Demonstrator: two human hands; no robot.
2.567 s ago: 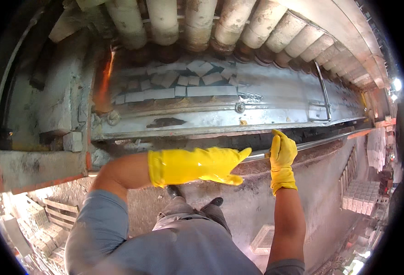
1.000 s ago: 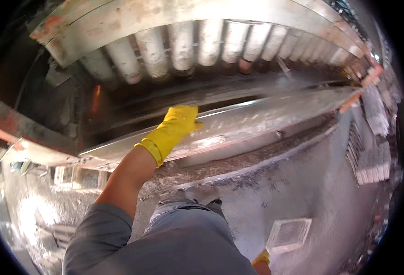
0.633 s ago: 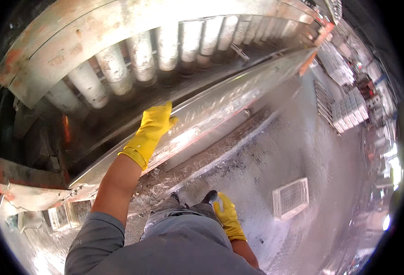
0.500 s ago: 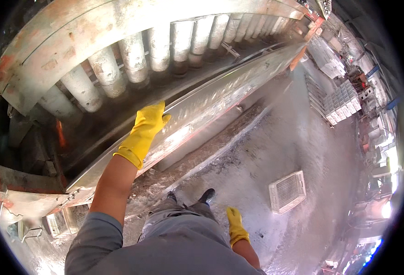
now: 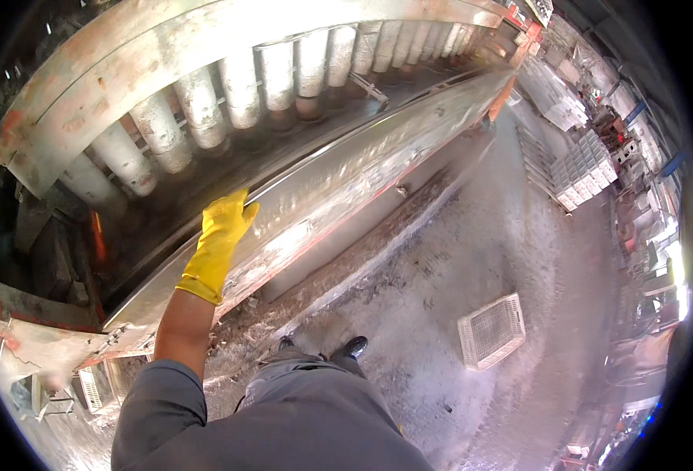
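Note:
My left hand (image 5: 226, 216), in a yellow rubber glove, rests at the top edge of a long metal side panel (image 5: 346, 169). Its fingers hook over the edge while the thumb lies on the near face. Behind the panel runs a dark trough, under a row of thick, pale, worn cylinders (image 5: 240, 86). An orange glow (image 5: 97, 235) shows low at the trough's left end. My right hand is hidden behind my body; only a fleck of yellow shows at the edge of my shirt.
A pale plastic crate (image 5: 491, 331) lies on the dusty floor to the right. Stacked white blocks (image 5: 584, 169) stand farther off at the right. A raised ledge (image 5: 362, 271) runs along the machine's foot, close to my boots (image 5: 354, 347). More crates (image 5: 103, 383) sit at lower left.
My left hand has slid left and nearer along the panel's edge. My gloved right hand has dropped out of sight behind my body. The view has shifted slightly.

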